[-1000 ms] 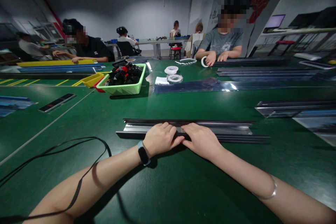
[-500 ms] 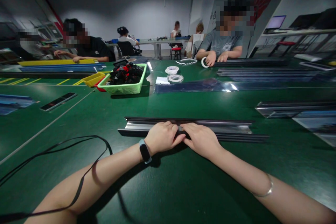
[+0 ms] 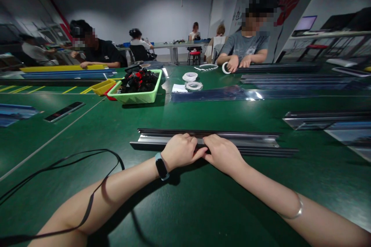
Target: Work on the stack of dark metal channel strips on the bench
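Note:
A dark metal profile (image 3: 257,139) with a silvery channel along its middle lies lengthwise across the green table in front of me. My left hand (image 3: 180,149) is closed over its near edge at mid-length, fingers bent into the channel and thumb along the near side. Just to the right, my right hand (image 3: 222,152) grips the same edge in the same way. The two thumb tips meet or nearly meet. Both hands hide the middle of the profile, so whether anything small lies under the fingers cannot be seen.
A green basket (image 3: 142,97) of black and red parts stands beyond, with a yellow tray (image 3: 103,87) beside it. Tape rolls (image 3: 193,86) and clear film (image 3: 208,95) lie farther back. More profiles (image 3: 327,119) are at right. A black cord (image 3: 87,151) crosses my left forearm. Co-workers sit opposite.
My hands stay at the same place on the profile; the right fingers have shifted very slightly right. Across the table, one person's head has turned and another's hand has risen.

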A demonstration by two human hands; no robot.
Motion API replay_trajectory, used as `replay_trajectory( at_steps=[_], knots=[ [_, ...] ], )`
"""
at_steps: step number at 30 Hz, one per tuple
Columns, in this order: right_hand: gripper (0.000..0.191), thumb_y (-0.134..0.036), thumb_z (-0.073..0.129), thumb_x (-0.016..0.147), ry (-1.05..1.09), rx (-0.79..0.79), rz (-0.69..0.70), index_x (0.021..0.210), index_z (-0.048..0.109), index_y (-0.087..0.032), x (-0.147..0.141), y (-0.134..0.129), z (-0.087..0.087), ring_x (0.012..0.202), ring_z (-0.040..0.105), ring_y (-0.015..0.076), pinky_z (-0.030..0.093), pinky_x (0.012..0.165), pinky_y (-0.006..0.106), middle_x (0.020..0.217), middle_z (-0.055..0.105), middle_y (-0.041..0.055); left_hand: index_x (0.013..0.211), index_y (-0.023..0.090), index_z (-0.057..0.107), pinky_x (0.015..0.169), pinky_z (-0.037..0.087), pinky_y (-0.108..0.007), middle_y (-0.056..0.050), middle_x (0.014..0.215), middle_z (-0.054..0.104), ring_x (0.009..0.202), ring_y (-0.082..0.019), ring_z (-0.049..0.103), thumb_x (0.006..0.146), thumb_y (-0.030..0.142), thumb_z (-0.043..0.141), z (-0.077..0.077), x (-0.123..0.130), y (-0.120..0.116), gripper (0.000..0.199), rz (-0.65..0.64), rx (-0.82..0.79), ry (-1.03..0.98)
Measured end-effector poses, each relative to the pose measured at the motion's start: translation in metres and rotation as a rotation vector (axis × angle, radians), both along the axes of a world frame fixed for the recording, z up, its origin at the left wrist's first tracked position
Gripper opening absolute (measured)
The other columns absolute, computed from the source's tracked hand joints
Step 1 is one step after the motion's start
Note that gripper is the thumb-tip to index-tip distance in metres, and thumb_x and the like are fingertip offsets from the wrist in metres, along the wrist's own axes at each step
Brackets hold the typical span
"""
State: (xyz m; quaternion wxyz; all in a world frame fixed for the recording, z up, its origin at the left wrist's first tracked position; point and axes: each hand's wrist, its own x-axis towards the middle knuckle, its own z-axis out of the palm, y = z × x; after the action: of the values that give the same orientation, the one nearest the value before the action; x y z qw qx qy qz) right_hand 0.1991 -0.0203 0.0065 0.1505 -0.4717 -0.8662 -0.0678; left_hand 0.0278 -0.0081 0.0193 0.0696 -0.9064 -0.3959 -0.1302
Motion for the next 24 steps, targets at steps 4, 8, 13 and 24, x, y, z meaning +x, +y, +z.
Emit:
replay_trajectory(
  at_steps=[4, 8, 13, 24],
  knots=[
    [0.013, -0.026, 0.052, 0.073, 0.018, -0.026, 0.013, 0.08, 0.052, -0.016, 0.001, 0.001, 0.003, 0.08, 0.05, 0.0172, 0.039, 0.069, 0.027, 0.08, 0.056, 0.0052, 0.074, 0.012, 0.054, 0.068, 0.043, -0.03, -0.008, 0.07, 0.056, 0.074, -0.016, 0.055, 0.086, 0.048, 0.027, -0.003, -0.003, 0.001, 0.047, -0.024, 0.019, -0.008],
    [0.016, -0.028, 0.055, 0.072, 0.014, -0.044, 0.025, 0.082, 0.052, -0.016, 0.001, 0.001, 0.006, 0.083, 0.05, 0.0176, 0.039, 0.071, 0.028, 0.083, 0.056, 0.0049, 0.079, 0.013, 0.052, 0.07, 0.043, -0.03, -0.007, 0.075, 0.056, 0.078, -0.016, 0.053, 0.086, 0.047, 0.026, -0.001, -0.005, -0.001, 0.043, -0.036, 0.019, 0.014],
    [0.021, -0.031, 0.056, 0.072, 0.015, -0.028, 0.023, 0.087, 0.052, -0.016, 0.0, -0.001, 0.006, 0.084, 0.05, 0.0181, 0.039, 0.072, 0.028, 0.085, 0.056, 0.0044, 0.087, 0.015, 0.051, 0.077, 0.042, -0.027, -0.006, 0.084, 0.056, 0.086, -0.014, 0.052, 0.088, 0.041, 0.026, 0.009, -0.005, -0.003, 0.036, -0.103, -0.039, 0.025],
    [0.026, -0.039, 0.057, 0.072, -0.029, 0.054, -0.065, 0.081, 0.05, -0.016, 0.001, 0.001, -0.002, 0.076, 0.051, 0.0196, 0.037, 0.064, 0.029, 0.077, 0.056, 0.0059, 0.087, 0.014, 0.052, 0.076, 0.043, -0.027, -0.006, 0.081, 0.055, 0.084, -0.014, 0.052, 0.087, 0.044, 0.027, 0.005, -0.006, -0.001, 0.038, -0.101, -0.022, 0.031]
  ],
)
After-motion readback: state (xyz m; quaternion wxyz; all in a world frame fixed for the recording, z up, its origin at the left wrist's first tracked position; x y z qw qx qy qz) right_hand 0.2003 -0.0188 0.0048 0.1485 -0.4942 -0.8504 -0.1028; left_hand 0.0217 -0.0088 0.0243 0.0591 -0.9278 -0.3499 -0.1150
